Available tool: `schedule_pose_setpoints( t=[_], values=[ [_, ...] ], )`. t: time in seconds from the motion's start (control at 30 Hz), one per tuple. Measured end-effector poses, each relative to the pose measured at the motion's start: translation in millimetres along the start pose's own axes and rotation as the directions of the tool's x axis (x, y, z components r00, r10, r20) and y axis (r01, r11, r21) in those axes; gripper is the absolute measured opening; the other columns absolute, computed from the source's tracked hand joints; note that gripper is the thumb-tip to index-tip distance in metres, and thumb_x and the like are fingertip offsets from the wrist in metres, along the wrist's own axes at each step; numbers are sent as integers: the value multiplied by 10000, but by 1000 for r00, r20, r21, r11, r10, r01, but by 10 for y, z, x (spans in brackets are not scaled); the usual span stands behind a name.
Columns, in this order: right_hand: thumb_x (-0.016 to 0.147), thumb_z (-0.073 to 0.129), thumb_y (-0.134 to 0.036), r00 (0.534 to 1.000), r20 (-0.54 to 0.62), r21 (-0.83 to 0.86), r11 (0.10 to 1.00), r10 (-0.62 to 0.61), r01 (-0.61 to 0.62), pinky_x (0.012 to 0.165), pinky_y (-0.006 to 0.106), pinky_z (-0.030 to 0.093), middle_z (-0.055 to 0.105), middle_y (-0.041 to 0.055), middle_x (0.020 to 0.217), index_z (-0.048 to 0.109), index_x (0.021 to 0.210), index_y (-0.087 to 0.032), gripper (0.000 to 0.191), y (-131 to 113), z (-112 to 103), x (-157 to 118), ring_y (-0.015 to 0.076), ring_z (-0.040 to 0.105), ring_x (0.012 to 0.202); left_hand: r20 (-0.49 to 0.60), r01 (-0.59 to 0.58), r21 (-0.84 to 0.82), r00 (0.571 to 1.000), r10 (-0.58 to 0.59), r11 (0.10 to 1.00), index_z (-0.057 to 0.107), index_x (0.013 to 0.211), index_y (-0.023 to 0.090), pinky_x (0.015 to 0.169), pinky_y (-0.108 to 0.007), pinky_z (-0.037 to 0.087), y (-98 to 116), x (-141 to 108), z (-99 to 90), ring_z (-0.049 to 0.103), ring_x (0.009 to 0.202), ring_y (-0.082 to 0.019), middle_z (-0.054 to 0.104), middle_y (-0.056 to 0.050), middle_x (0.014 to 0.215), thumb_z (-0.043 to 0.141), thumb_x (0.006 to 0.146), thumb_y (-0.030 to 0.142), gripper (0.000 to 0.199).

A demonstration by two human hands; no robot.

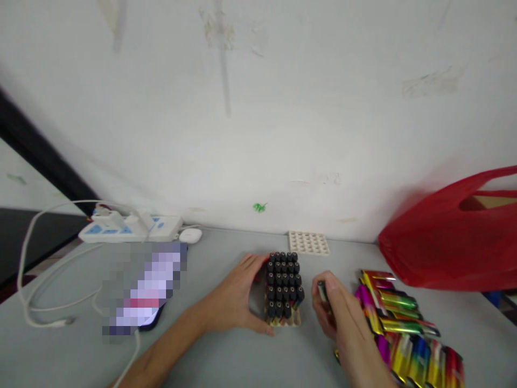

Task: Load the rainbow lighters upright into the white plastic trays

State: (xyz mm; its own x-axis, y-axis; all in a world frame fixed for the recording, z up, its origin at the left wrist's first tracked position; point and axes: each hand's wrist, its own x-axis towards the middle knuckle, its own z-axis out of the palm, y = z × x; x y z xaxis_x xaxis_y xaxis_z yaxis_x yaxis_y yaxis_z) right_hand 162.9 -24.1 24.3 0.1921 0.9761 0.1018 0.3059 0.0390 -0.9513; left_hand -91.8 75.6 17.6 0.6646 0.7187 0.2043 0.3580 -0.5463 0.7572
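Observation:
Several black-capped tubes [285,279] stand upright in close rows in a pale holed tray [296,321]. The front right corner of that tray has a few holes without tubes, and one tube near it leans. My left hand [230,302] curves round the tray's left side, thumb at the front corner and fingers at the back. To the right of the tray, my right hand [339,318] is closed round a dark-ended tube [322,291], mostly hidden by the fingers. Beside this hand lie several shiny metallic-coloured tubes [399,326], gold, green, magenta, blue and red; their exact kind is unclear.
Another pale holed tray [308,243] lies against the wall. A red bag [452,237] stands at the right. On the left are a white power strip [131,229], a white charging case [190,235], a phone with a blurred screen [151,291] and a looping white cable [25,280].

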Motion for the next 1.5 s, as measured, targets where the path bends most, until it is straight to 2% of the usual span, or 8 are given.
schedule_pose_setpoints(
  t=[0.1,0.27,0.47,0.7,1.1,1.27,1.4,1.5],
  values=[
    [1201,409,-582,998,19,-56,996,-66,67,602,273,490,583,-24,754,654,1117,-276,401,-195,-32,-124,194,586,664,-2,3,0,1000,-3,1000,510,1636,241,1249,-602,453,8,7,-6,580,1410,-465,620,-174,1542,1115,573,533,1258],
    [1188,507,-359,932,70,-156,919,-355,362,834,252,550,664,15,1003,671,1124,-269,198,-332,-64,-88,183,688,941,8,5,-6,1000,-5,1000,487,1649,240,1191,-576,499,19,15,-6,592,1370,-449,626,-168,1516,1118,562,515,1286],
    [1122,644,-252,883,132,-185,864,-451,469,713,211,547,685,-57,833,711,1159,-282,83,-363,-62,-46,139,696,741,4,1,-7,1000,-1,1000,476,1640,244,1219,-580,470,3,1,8,567,1401,-451,605,-172,1542,1114,573,517,1273],
    [1007,671,-142,803,188,-265,758,-566,596,686,252,563,756,-36,810,724,1086,-251,144,-337,-13,-58,154,738,689,13,4,-1,1000,-4,1000,479,1632,237,1222,-579,469,8,7,-2,568,1395,-443,603,-168,1530,1116,576,530,1267],
    [1109,664,-368,929,196,-214,910,-315,354,596,242,525,715,-52,723,746,1112,-254,140,-367,-62,-61,159,683,608,2,6,-10,1000,-6,1000,501,1636,239,1219,-601,475,22,8,0,587,1377,-463,621,-174,1526,1118,555,544,1282],
    [1157,535,-465,977,62,-328,921,-203,212,613,287,491,720,-28,769,706,1207,-250,278,-211,-129,-14,189,669,646,-7,-2,-10,1000,2,1000,498,1654,246,1260,-610,447,12,11,0,568,1431,-485,616,-180,1565,1114,558,566,1297],
    [1116,535,-428,981,-103,-615,786,-162,65,705,365,534,764,69,1011,682,1253,-229,282,-28,-191,92,252,709,754,-6,-5,-4,1000,5,1000,488,1664,238,1276,-622,437,8,8,1,558,1450,-489,611,-187,1571,1120,544,575,1330],
    [1063,552,-312,951,-143,-864,504,-272,15,862,475,559,722,210,1185,694,1251,-158,281,52,-221,146,389,726,1026,-3,9,-7,1000,-9,1000,481,1671,221,1284,-625,429,7,4,2,555,1458,-489,603,-194,1577,1118,553,582,1336]
  ],
)
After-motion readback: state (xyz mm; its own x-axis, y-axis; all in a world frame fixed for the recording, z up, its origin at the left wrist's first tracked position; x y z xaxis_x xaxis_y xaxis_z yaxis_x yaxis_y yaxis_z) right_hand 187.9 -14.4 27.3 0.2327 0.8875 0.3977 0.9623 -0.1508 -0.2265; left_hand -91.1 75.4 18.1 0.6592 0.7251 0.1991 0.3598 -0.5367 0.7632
